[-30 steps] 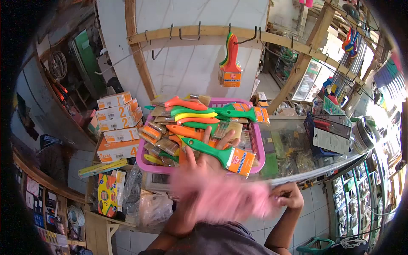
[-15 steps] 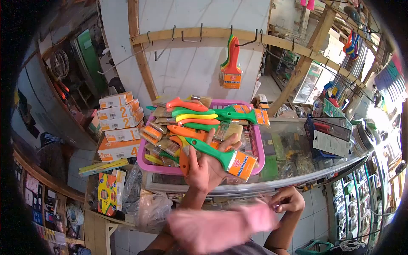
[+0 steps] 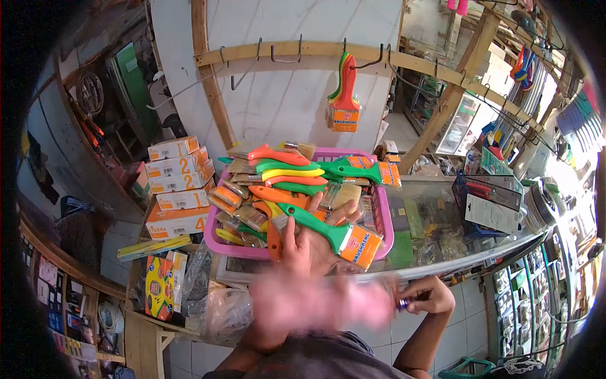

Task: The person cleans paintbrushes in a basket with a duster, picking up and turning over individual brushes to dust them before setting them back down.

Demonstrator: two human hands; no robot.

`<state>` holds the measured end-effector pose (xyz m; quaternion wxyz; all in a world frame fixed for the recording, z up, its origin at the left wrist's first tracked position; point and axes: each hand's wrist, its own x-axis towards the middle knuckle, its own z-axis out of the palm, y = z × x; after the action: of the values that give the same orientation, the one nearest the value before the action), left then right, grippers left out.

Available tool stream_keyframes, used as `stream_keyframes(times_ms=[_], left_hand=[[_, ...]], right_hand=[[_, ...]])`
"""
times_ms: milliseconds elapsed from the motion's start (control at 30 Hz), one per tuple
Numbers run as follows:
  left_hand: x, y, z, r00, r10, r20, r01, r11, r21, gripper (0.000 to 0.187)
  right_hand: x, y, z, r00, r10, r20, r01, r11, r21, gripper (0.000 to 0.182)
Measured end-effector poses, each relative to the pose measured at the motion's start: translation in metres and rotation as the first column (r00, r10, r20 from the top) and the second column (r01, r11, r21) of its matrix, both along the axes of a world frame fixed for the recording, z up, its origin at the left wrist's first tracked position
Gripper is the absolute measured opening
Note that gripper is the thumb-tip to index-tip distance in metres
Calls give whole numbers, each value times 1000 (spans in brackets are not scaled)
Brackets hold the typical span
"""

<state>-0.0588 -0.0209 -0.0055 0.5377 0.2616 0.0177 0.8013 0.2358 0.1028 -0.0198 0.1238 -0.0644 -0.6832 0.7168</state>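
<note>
A green paintbrush [image 3: 315, 222] with an orange "BRUSHKING" sleeve lies slantwise across the palm of my left hand [image 3: 306, 246], with the thumb against its handle. That hand is over the front of a pink basket [image 3: 387, 237], which is heaped with paintbrushes in orange, green and yellow. Lower down on the right, my right hand [image 3: 429, 295] is closed round the dark purple handle of a pink duster [image 3: 322, 300]. Motion smears the duster's soft head, which passes in front of my left wrist and hides part of it.
Behind the basket, several brushes [image 3: 345, 88] hang from a hook on a wooden rail [image 3: 278, 52]. White and orange boxes [image 3: 173, 183] are stacked at left, near a yellow crayon-like box [image 3: 159, 287]. To the right runs a glass counter [image 3: 435, 218] with packaged goods [image 3: 489, 208].
The duster's head has swung upward, nearer to my left wrist, and more of its purple handle shows at my right hand. My left hand and the green paintbrush have hardly moved.
</note>
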Motion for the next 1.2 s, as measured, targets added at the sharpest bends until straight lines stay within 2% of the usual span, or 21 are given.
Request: stream_keyframes(times_ms=[67, 167, 233, 267, 300, 367, 400, 467, 533, 567, 667, 733, 767, 833, 900, 967, 1000, 1067, 1100, 1133, 1200], left_hand=[[3, -4, 4, 995, -49, 86, 48, 999, 14, 78], [-3, -3, -14, 910, -256, 326, 204, 961, 184, 74], [-7, 2, -4, 809, -366, 460, 342, 930, 137, 73], [1, -3, 2, 994, -107, 7, 106, 990, 88, 71], [2, -5, 6, 999, -22, -38, 22, 1000, -1, 72], [-3, -4, 1, 991, -40, -128, 50, 996, 75, 70], [-1, -5, -3, 977, -148, 151, 125, 981, 150, 69], [0, -6, -10, 900, -183, 396, 159, 983, 93, 67], [-3, -1, -7, 998, -55, -24, 56, 998, 21, 70], [-2, -3, -7, 998, -14, -54, 15, 1000, 7, 71], [-3, -7, -20, 970, 142, -199, -151, 988, -34, 73], [1, -7, -11, 984, 155, -92, -167, 977, -131, 69], [-4, -2, -1, 992, -80, -95, 95, 982, 165, 65], [-3, -5, 4, 992, -55, -114, 58, 998, 20, 68], [-8, -5, 4, 978, -41, -205, 2, 983, -183, 74], [-5, -5, -23, 921, 113, -374, -137, 990, -38, 68], [-2, -5, -25, 878, 200, -435, -203, 978, 41, 65], [-3, -5, -24, 887, 175, -427, -202, 979, -18, 57], [0, -6, -11, 985, 55, -166, -73, 991, -110, 56], [-1, -5, -14, 991, 50, -128, -59, 995, -75, 48], [4, -6, -15, 970, 146, -194, -168, 980, -107, 43]], right_hand=[[0, 1, -1, 986, 69, -151, -84, 992, -97, 26], [-4, -6, 1, 954, -299, -1, 291, 929, -228, 27], [1, -1, 1, 993, -119, -2, 118, 992, -44, 25], [5, 4, -1, 1000, -6, -15, 6, 999, 41, 24], [5, 7, -3, 994, 110, -17, -107, 986, 125, 23], [3, 3, -8, 995, -20, -93, 14, 998, -62, 26], [2, 1, -7, 992, -112, -55, 105, 988, -114, 29], [1, -1, -6, 957, -289, 28, 289, 936, -200, 33], [5, 1, -4, 997, -68, -33, 65, 995, -79, 31], [5, 2, -3, 997, 49, -54, -50, 999, -13, 31], [3, -3, -1, 977, -213, -27, 203, 957, -207, 32], [1, -3, -1, 960, -279, 19, 277, 940, -199, 32], [5, 0, -5, 988, -154, 5, 153, 983, -102, 31], [8, 7, -6, 995, 100, 11, -101, 990, 100, 29], [4, 0, -5, 994, -52, -97, 49, 998, -36, 31], [-2, -9, -3, 942, -330, -68, 299, 912, -279, 35], [0, -6, -5, 948, -318, -3, 308, 921, -238, 33], [10, 3, -4, 999, -42, -22, 43, 998, 47, 28], [9, 5, -1, 995, 99, 0, -97, 977, 191, 26], [9, 3, 1, 991, 110, -70, -98, 984, 151, 25], [6, -8, 2, 982, -179, -66, 170, 978, -119, 31]])
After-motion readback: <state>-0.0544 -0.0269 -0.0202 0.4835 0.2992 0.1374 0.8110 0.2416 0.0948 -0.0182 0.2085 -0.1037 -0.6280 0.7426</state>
